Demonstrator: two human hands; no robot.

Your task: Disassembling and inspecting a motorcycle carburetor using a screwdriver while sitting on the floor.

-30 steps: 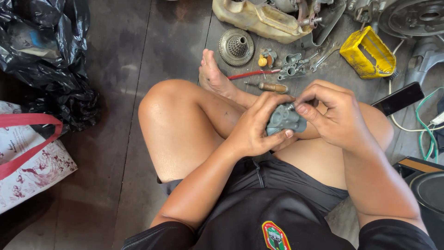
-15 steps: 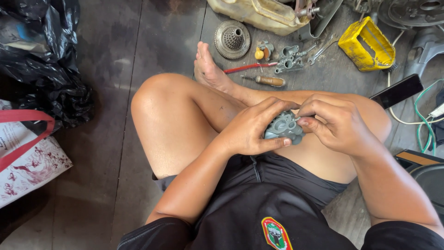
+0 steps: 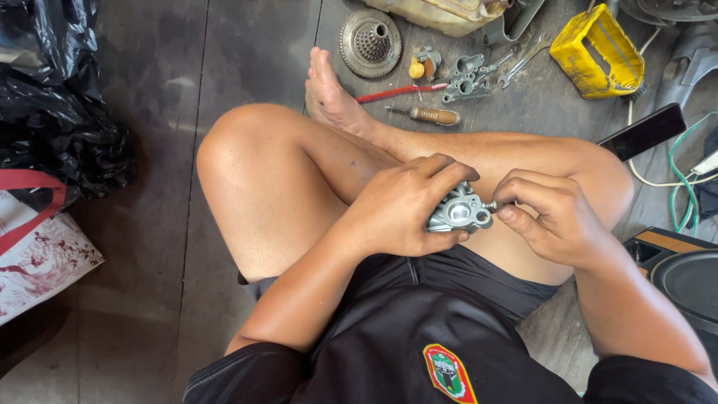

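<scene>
Right fingers (image 3: 516,200) now off grey casting (image 3: 458,213) (left-hand (image 3: 407,209) cradled), at its screw (image 3: 490,204).

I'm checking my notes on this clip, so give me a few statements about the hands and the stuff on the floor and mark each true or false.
1. The left hand holds a grey metal part. True.
2. The right hand rests flat on the floor. False: its fingertips pinch a small screw at the part.
3. A yellow container lies on the floor. True.
4. The wooden-handled screwdriver is in the right hand. False: it lies on the floor by the foot.
</scene>
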